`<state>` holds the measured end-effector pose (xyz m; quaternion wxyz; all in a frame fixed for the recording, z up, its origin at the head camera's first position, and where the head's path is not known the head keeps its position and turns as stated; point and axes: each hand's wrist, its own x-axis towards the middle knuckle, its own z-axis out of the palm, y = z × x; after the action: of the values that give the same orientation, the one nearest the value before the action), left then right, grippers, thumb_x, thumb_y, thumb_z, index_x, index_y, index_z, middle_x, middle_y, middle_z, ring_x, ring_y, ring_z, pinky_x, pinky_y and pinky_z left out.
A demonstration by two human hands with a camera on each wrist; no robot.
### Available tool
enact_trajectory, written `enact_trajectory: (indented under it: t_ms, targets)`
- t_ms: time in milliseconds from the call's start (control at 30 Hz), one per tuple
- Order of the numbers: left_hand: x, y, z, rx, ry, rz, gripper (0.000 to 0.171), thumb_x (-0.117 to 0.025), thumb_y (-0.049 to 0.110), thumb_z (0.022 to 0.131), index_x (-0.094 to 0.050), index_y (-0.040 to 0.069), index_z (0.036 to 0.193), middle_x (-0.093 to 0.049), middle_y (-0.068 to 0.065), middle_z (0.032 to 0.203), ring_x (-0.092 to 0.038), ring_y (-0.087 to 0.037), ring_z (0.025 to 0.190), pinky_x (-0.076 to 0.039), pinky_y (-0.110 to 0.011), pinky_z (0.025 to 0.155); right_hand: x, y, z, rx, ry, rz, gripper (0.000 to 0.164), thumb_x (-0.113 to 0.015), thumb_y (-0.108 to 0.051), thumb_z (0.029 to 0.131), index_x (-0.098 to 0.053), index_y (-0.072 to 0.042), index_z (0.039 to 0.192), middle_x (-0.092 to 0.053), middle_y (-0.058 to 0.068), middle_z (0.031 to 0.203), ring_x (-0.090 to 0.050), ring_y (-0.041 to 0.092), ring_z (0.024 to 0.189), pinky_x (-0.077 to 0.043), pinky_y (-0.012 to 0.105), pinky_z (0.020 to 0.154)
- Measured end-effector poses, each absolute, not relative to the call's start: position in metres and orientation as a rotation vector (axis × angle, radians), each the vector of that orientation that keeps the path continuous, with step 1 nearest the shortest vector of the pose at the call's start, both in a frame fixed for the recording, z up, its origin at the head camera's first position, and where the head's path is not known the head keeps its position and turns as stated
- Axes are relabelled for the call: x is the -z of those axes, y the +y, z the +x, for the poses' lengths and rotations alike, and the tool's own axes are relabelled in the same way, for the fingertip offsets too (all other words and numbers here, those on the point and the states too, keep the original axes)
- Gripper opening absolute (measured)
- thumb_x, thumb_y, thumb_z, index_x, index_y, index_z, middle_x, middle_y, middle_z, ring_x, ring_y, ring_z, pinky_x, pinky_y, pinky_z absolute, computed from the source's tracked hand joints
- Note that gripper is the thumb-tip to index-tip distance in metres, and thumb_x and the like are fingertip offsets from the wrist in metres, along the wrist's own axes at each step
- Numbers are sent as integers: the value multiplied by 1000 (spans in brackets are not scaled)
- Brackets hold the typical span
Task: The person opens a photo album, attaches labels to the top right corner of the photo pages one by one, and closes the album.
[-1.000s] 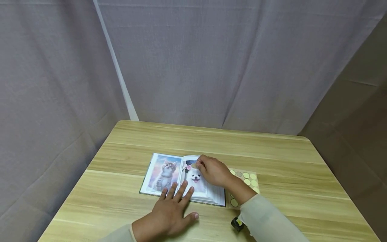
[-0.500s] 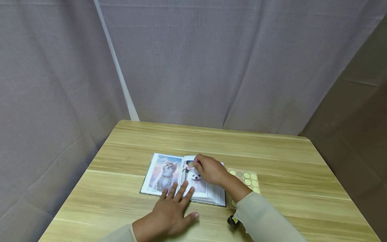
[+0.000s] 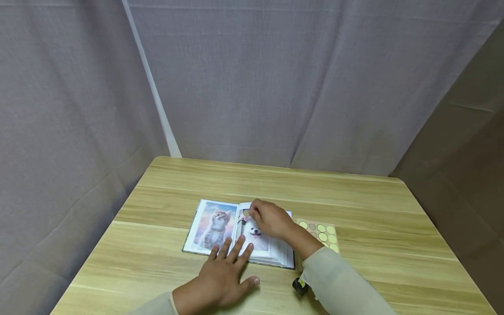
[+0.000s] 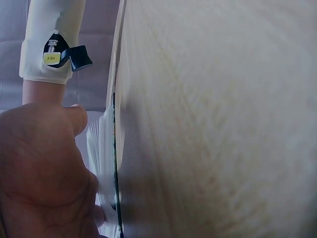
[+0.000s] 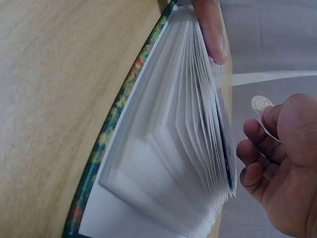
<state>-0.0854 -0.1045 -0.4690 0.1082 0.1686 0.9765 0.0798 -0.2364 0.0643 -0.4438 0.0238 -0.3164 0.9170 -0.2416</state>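
Note:
A photo album (image 3: 197, 227) lies spread out on the table, with a kitten picture (image 3: 215, 225) on its left page and a white dog picture (image 3: 252, 238) on its right page. My left hand (image 3: 222, 280) rests flat, fingers straight and spread, its fingertips on the album's lower edge. Above the top of the dog picture, my right hand (image 3: 271, 220) pinches a round gold sticker (image 3: 246, 212) between thumb and forefinger. The right wrist view shows this sticker (image 5: 262, 104), printed with an emblem, held apart from the album's pages (image 5: 173, 124).
A sheet of round gold stickers (image 3: 328, 232) lies right of the album, partly under my right forearm. A small black device (image 3: 300, 286) is at my right cuff. Grey curtains (image 3: 236, 78) hang behind and beside the wooden table (image 3: 374, 210).
My right hand has moved slightly left with the sticker, towards the upper left corner of the dog picture. The left hand and the album have stayed still.

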Motion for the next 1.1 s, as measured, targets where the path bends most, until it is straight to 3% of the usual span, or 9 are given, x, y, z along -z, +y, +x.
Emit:
enact_trajectory:
  t_ms: [667,1100]
  targets:
    - [469,-106,-85,-219,2897,510,84,-29,77,98,-24,26,165,-13,-4,171,-15,-40,153,-19,-64,118,440,44,-243,634,2862,-1023,13,-54,-28,108,-62,-18,105,-59,-8,84,-56,11,76,-49,34,69]
    - [469,-105,-85,-243,2878,500,84,-29,76,98,-22,27,165,-10,-3,171,-12,-39,154,-17,-63,119,440,35,-247,572,2889,-1006,17,-54,-30,108,-65,-18,108,-65,-3,100,-63,19,98,-52,40,81]
